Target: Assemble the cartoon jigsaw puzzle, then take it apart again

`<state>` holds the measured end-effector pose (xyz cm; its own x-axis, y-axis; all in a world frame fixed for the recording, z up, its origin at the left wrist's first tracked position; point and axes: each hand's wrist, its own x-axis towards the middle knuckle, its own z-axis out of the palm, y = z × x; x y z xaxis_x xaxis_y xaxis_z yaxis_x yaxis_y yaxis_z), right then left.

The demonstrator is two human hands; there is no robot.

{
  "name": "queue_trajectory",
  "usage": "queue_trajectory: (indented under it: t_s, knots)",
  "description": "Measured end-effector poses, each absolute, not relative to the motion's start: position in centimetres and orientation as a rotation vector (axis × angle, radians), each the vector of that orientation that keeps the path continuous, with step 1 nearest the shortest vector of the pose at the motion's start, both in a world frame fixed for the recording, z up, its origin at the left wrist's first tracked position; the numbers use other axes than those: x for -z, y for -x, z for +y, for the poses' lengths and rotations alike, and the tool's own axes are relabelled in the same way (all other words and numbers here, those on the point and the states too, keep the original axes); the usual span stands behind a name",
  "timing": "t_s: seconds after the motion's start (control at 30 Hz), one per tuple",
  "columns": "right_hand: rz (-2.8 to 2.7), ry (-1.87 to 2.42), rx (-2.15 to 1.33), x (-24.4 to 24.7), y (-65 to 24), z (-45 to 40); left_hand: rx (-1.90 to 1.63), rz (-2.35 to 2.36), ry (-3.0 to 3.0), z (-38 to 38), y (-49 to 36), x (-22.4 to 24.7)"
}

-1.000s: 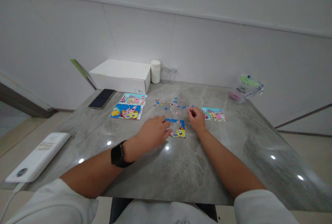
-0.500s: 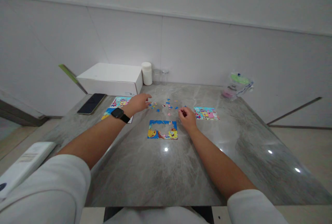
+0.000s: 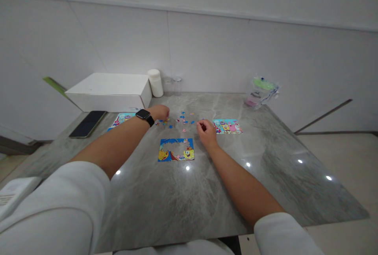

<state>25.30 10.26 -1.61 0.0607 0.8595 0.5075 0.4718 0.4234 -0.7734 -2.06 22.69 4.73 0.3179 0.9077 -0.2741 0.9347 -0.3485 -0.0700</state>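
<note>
A partly filled jigsaw puzzle (image 3: 163, 141) with a blue border and yellow cartoon figures lies on the grey table, with a gap in its middle. Beyond it are several loose puzzle pieces (image 3: 170, 126), mostly blue, some pink. My left hand (image 3: 159, 112), a black watch on its wrist, is closed at the left side of these pieces, fingers curled downward; whatever it may hold is hidden. To the right of the pieces my right hand (image 3: 207, 133) rests with thumb and fingers pinched together. I cannot make out anything between them.
A cartoon picture card (image 3: 228, 126) lies right of my right hand; another card (image 3: 122, 119) is partly under my left forearm. Farther back stand a white box (image 3: 106, 89), a white bottle (image 3: 155, 83) and clear cups (image 3: 176, 86). A phone (image 3: 88, 124) lies left, a plastic bag (image 3: 261, 93) right.
My left hand has gone from spread fingers to a closed shape over the left pieces. My right hand stays by the pieces in its pinch. The whole view has turned slightly.
</note>
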Motion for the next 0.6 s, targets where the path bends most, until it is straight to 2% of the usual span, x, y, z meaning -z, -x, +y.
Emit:
queue_trajectory:
  t_s: [0.3,0.6]
  knots:
    - [-1.525,1.242,-0.455,1.3,-25.4,10.3,0.527,1.704,-2.433,23.5,0.9,-4.8]
    - [-1.364,1.231,-0.567,1.8,-25.7,10.8,0.322,1.663,-2.5,22.4,-1.3,-6.0]
